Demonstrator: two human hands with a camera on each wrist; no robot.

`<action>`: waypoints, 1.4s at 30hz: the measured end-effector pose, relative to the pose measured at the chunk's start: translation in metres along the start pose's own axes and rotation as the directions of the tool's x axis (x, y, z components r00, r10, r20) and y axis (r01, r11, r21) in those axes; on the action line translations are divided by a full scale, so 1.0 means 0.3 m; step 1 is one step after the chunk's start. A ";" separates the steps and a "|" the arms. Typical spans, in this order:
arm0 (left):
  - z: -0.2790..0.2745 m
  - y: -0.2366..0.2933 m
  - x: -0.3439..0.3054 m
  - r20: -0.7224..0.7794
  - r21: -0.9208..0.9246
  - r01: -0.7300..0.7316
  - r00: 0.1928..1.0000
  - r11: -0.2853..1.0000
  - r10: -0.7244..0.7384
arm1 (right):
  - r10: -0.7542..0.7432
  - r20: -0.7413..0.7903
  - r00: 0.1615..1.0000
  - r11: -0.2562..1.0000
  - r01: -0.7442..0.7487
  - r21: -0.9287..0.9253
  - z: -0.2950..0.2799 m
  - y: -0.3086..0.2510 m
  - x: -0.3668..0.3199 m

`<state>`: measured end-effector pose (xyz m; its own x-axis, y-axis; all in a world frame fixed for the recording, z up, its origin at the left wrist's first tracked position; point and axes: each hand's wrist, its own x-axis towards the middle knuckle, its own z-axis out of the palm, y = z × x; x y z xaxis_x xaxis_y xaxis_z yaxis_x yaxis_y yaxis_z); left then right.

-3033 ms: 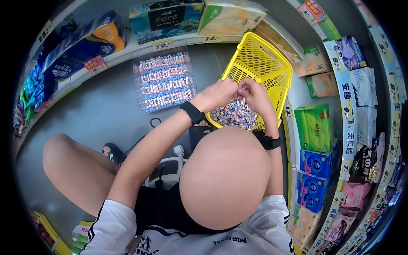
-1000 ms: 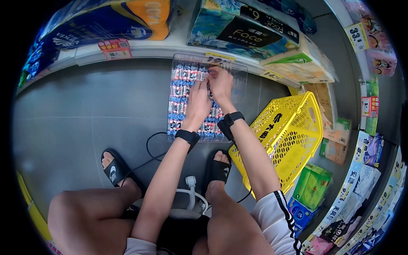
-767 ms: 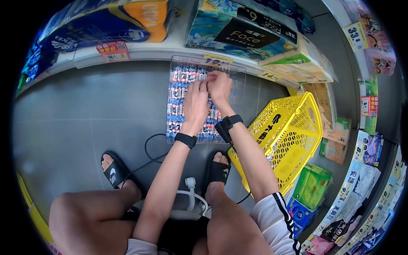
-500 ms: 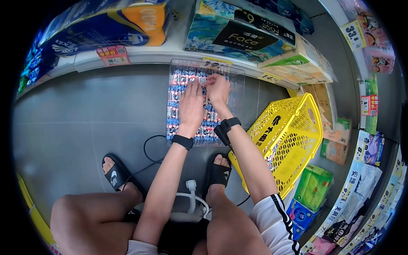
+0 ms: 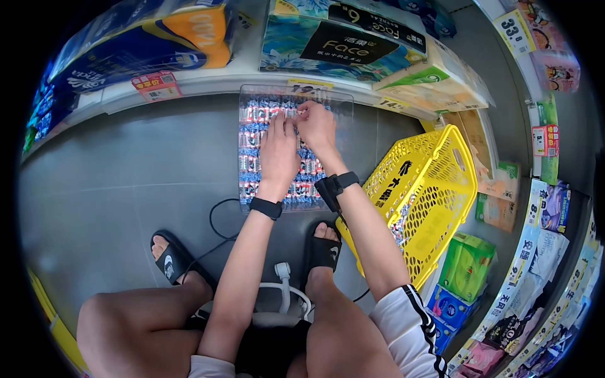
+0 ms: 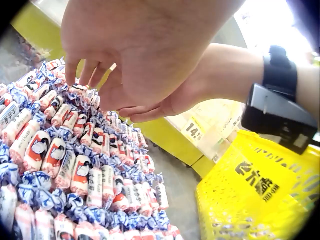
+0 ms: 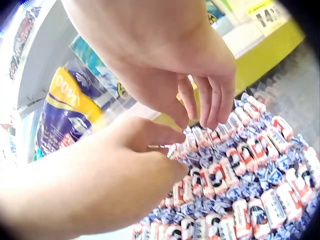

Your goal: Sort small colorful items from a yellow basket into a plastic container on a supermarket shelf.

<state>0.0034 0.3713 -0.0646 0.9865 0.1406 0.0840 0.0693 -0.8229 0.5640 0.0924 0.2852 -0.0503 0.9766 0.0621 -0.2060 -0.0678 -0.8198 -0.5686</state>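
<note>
Rows of wrapped candies [image 5: 250, 138], white and red with blue twisted ends, lie in a clear plastic tray [image 5: 346, 126] on the floor. My left hand [image 5: 279, 154] rests over the middle rows, its fingers extended towards the far row. Beside it, my right hand [image 5: 318, 129] reaches down at the far row with bent fingers. In the right wrist view the right hand [image 7: 165, 55] has its fingertips right at the candies [image 7: 220, 175], and the left hand [image 7: 120, 170] is close by. I cannot tell whether a candy is between the right fingertips.
A yellow basket [image 5: 435, 208] with loose candies inside stands right of the tray. Shelves of tissue packs [image 5: 353, 44] border the far side and the right. A black cable [image 5: 211, 217] lies on the floor near my sandalled feet, with a white stool [image 5: 285, 290] between my legs.
Three seconds ago both hands were together over the loose candies in the basket. They have since moved left to the tray, where they have stayed over the far rows with small finger movements.
</note>
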 end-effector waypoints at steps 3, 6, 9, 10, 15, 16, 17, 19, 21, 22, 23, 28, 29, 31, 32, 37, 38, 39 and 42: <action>-0.015 0.045 0.018 0.005 -0.101 -0.055 0.998 0.993 0.055 | 0.030 -0.001 1.000 0.999 -0.030 0.029 -0.094 -0.034 -0.033; -0.089 0.152 0.032 0.088 -0.292 -0.046 0.993 0.955 0.075 | 0.062 -0.047 0.997 0.997 -0.060 0.040 -0.240 -0.093 -0.127; -0.127 0.240 0.016 0.023 -0.406 -0.204 0.972 0.891 0.233 | 0.028 -0.187 0.982 0.989 0.000 0.147 -0.354 -0.077 -0.203; -0.138 0.270 0.005 0.030 -0.411 -0.207 0.970 0.888 0.240 | 0.006 -0.209 0.978 0.990 0.024 0.140 -0.399 -0.075 -0.239; -0.202 0.418 -0.056 0.073 -0.474 -0.375 0.885 0.797 0.459 | -0.004 -0.309 0.951 0.986 0.055 0.155 -0.561 -0.007 -0.416; -0.210 0.443 -0.074 0.104 -0.465 -0.416 0.851 0.782 0.514 | 0.003 -0.313 0.950 0.987 0.048 0.156 -0.584 0.013 -0.452; -0.213 0.467 -0.094 0.101 -0.411 -0.475 0.825 0.778 0.556 | 0.026 -0.314 0.949 0.985 0.029 0.168 -0.607 0.033 -0.485; -0.218 0.513 -0.125 0.123 -0.410 -0.505 0.794 0.759 0.595 | 0.050 -0.304 0.951 0.983 0.007 0.183 -0.652 0.082 -0.545; -0.216 0.558 -0.159 0.125 -0.414 -0.546 0.758 0.728 0.640 | 0.088 -0.300 0.950 0.981 -0.031 0.191 -0.691 0.126 -0.605; -0.218 0.575 -0.171 0.131 -0.416 -0.554 0.748 0.721 0.651 | 0.112 -0.289 0.951 0.979 -0.057 0.193 -0.710 0.150 -0.627; -0.222 0.592 -0.183 0.142 -0.449 -0.542 0.742 0.710 0.655 | 0.123 -0.292 0.949 0.983 -0.076 0.166 -0.721 0.191 -0.648; -0.236 0.642 -0.211 0.266 -0.557 -0.489 0.661 0.672 0.702 | 0.152 -0.219 0.964 0.987 -0.159 -0.013 -0.780 0.320 -0.722; -0.236 0.655 -0.213 0.274 -0.551 -0.496 0.651 0.671 0.707 | 0.146 -0.167 0.975 0.987 -0.154 -0.037 -0.784 0.343 -0.732; -0.235 0.673 -0.219 0.277 -0.560 -0.509 0.628 0.654 0.727 | 0.134 -0.043 0.990 0.987 -0.137 -0.086 -0.796 0.385 -0.750; -0.230 0.684 -0.227 0.289 -0.555 -0.513 0.620 0.655 0.729 | 0.139 -0.046 0.989 0.987 -0.142 -0.071 -0.793 0.416 -0.763; -0.178 0.755 -0.266 0.304 -0.522 -0.584 0.554 0.622 0.775 | 0.026 0.273 0.962 0.978 0.032 -0.205 -0.756 0.536 -0.779; -0.166 0.771 -0.276 0.308 -0.520 -0.588 0.548 0.620 0.778 | 0.072 0.358 0.931 0.977 0.007 -0.213 -0.753 0.548 -0.779; -0.153 0.787 -0.287 0.378 -0.485 -0.600 0.512 0.636 0.771 | 0.071 0.353 0.933 0.978 0.004 -0.207 -0.748 0.569 -0.782; -0.103 0.808 -0.327 0.563 -0.346 -0.691 0.389 0.635 0.729 | -0.030 0.363 0.931 0.990 0.078 -0.118 -0.723 0.634 -0.801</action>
